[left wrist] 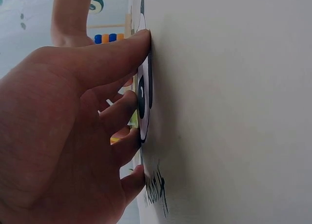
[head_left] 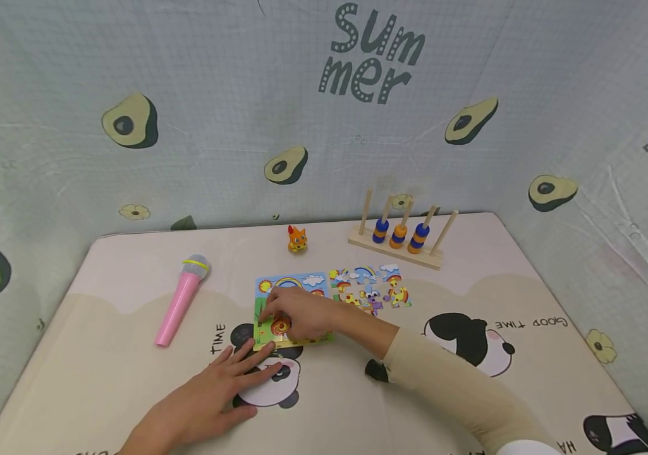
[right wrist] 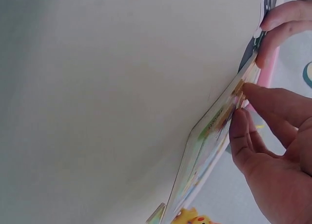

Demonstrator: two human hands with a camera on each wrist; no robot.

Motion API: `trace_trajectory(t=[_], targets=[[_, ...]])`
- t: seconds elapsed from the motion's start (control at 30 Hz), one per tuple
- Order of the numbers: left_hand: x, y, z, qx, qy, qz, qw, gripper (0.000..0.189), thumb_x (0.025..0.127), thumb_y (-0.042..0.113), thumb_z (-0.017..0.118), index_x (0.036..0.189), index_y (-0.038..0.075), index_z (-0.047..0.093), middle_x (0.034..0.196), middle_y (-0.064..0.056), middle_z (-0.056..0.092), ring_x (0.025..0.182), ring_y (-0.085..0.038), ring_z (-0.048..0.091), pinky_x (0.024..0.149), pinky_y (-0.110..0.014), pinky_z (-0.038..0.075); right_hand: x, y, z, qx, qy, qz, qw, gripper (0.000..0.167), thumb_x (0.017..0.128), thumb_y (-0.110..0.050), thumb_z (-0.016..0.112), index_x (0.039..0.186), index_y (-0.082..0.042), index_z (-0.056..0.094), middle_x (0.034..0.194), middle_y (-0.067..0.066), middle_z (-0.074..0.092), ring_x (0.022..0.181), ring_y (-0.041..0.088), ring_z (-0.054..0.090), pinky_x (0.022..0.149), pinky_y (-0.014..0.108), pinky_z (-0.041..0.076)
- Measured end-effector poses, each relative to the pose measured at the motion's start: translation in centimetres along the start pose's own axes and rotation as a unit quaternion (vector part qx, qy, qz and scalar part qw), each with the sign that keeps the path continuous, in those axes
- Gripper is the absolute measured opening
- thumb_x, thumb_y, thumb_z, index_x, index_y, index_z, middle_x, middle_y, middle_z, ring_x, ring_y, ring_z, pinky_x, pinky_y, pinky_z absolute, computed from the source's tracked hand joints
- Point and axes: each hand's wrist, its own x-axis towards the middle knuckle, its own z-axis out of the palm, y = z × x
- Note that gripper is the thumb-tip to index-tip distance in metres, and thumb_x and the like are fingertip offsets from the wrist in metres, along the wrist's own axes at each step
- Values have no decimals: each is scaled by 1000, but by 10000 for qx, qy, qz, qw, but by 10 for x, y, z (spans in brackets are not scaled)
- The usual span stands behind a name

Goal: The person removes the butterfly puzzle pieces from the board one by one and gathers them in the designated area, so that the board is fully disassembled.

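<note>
A colourful jigsaw board (head_left: 315,280) with a sun, a rainbow and an orange lion lies on the table. My right hand (head_left: 308,313) reaches over it from the right. In the right wrist view, its thumb and fingertips pinch a thin puzzle piece (right wrist: 239,102) close against the board's face; the hand covers much of the picture in the head view. My left hand (head_left: 210,395) rests on the tabletop with its fingers spread, palm down, fingertips at the board's near left corner. More puzzle pieces (head_left: 366,275) lie in rows just right of the board.
A pink toy microphone (head_left: 178,306) lies to the left. Behind the board sits a small orange animal toy (head_left: 297,239). At the back right stands a wooden peg rack (head_left: 394,245) with blue and orange rings. The tablecloth (head_left: 346,392) carries printed pandas.
</note>
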Motion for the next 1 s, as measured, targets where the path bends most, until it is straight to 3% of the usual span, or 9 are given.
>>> trace_trajectory(t=[0.3, 1.0], targets=[[0, 0, 1, -60, -8, -57, 10000, 70, 97, 32, 71, 160, 38, 40, 170, 0, 35, 154, -47, 31, 116, -71, 33, 0, 1, 3, 83, 77, 39, 9999, 52, 83, -12, 85, 133, -20, 72, 128, -2, 57, 99, 7, 52, 83, 17, 46], [1, 2, 0, -93, 5, -104, 9999, 71, 96, 30, 72, 160, 38, 42, 170, 0, 36, 154, -47, 31, 117, -71, 32, 8, -1, 1, -116, -17, 109, 9999, 53, 82, -19, 90, 132, -20, 73, 116, -5, 59, 97, 6, 51, 81, 15, 45]])
